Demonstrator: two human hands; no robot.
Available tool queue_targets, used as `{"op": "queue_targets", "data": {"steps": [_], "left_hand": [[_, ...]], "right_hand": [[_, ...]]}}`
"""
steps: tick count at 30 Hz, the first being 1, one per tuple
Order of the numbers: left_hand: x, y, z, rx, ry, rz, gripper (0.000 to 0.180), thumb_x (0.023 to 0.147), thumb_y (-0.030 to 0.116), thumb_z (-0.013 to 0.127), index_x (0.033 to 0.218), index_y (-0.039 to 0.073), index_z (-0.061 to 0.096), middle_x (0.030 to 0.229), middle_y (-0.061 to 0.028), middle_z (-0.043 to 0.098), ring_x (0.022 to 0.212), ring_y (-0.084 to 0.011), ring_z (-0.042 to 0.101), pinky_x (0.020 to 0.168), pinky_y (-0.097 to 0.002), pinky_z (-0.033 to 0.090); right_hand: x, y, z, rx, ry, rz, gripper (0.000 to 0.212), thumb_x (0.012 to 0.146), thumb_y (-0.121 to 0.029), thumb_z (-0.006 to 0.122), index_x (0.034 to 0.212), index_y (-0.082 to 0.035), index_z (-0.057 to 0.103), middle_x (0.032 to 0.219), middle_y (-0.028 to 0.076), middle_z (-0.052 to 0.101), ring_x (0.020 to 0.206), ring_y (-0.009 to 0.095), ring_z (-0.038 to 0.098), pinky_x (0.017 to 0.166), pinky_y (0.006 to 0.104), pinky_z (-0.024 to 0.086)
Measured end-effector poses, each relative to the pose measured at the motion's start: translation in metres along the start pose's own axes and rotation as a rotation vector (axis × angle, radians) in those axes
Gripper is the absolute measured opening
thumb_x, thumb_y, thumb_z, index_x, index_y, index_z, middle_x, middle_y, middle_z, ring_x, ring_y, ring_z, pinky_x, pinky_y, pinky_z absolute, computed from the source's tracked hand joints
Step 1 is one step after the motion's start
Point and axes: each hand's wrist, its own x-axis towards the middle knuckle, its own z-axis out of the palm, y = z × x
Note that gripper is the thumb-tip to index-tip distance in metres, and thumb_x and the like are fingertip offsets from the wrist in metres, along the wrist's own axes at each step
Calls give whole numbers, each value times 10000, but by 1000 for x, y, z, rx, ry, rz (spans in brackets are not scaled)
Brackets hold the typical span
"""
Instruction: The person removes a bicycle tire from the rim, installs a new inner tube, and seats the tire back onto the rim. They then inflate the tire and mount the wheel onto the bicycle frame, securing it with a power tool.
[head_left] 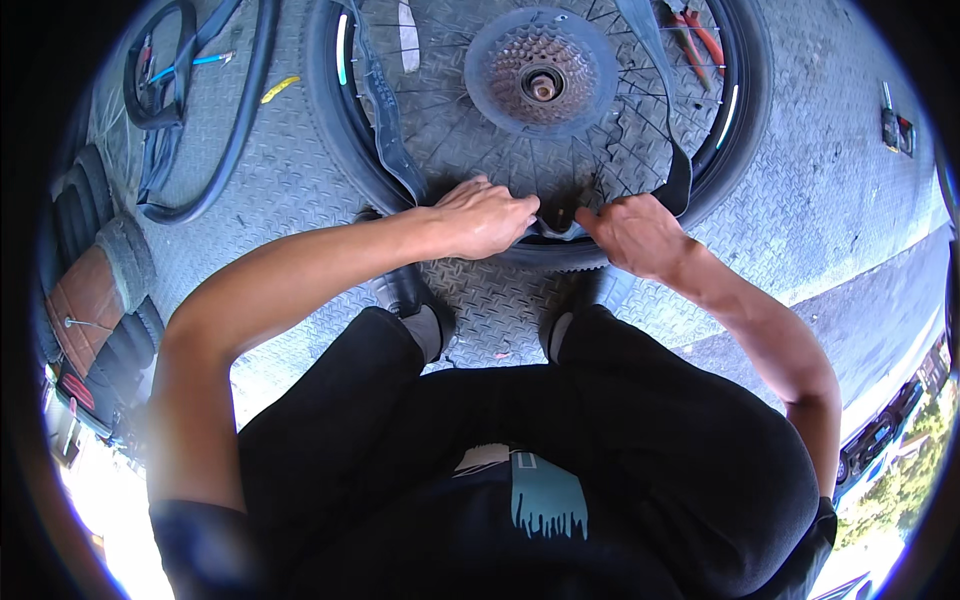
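Note:
A bicycle wheel with a knobbly black tyre (335,140) lies flat on the floor before me, its sprocket cassette (540,75) facing up. A flat, deflated inner tube (388,130) loops over the spokes, inside the tyre. At the wheel's near edge my left hand (485,217) is closed, its fingers pinching the tube against the rim. My right hand (640,237) is closed around the tube a short way to the right. Between the two hands a dark, folded stretch of tube shows, with a small brassy spot that may be the valve; shadow hides the detail.
Red-handled pliers (697,45) lie under the spokes at the far right. More black tubes (240,130) and a yellow strip (281,89) lie on the patterned metal floor at left, near stacked tyres (88,195). A small black-and-red tool (897,132) rests far right. My shoes (412,300) touch the wheel's near side.

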Motion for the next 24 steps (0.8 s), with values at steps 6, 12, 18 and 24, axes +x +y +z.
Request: {"op": "queue_targets", "data": {"steps": [6, 12, 18, 24], "left_hand": [[4, 3, 2, -78, 20, -66, 194, 1085, 167, 586, 1047, -20, 624, 729, -266, 704, 787, -506, 725, 759, -641, 544], [-10, 28, -4, -68, -83, -148, 336, 1052, 119, 579, 1364, 3, 531, 919, -283, 758, 900, -518, 750, 782, -624, 581], [-15, 18, -32, -77, -225, -96, 440, 983, 46, 615, 1416, 122, 642, 1030, -251, 786, 1006, -479, 772, 859, -587, 613], [-13, 27, -34, -44, -216, 53, 220, 909, -28, 622, 1104, 34, 703, 936, -269, 751, 950, -496, 754, 769, -591, 588]], "right_hand": [[2, -8, -7, 64, -42, 81, 311, 1092, -145, 561, 1357, -69, 704, 773, 140, 768, 720, 329, 781, 648, 445, 621], [13, 11, -13, 220, -99, 173, 270, 1053, -196, 595, 1279, -104, 711, 836, 182, 789, 832, 398, 802, 762, 506, 642], [19, 3, -36, 253, -239, 44, 282, 1026, -167, 598, 1274, -152, 732, 951, 178, 811, 954, 389, 803, 859, 522, 632], [29, 1, -9, 202, -97, -184, 198, 1038, -195, 626, 1202, -151, 727, 815, 158, 776, 838, 374, 795, 764, 513, 625]]}}
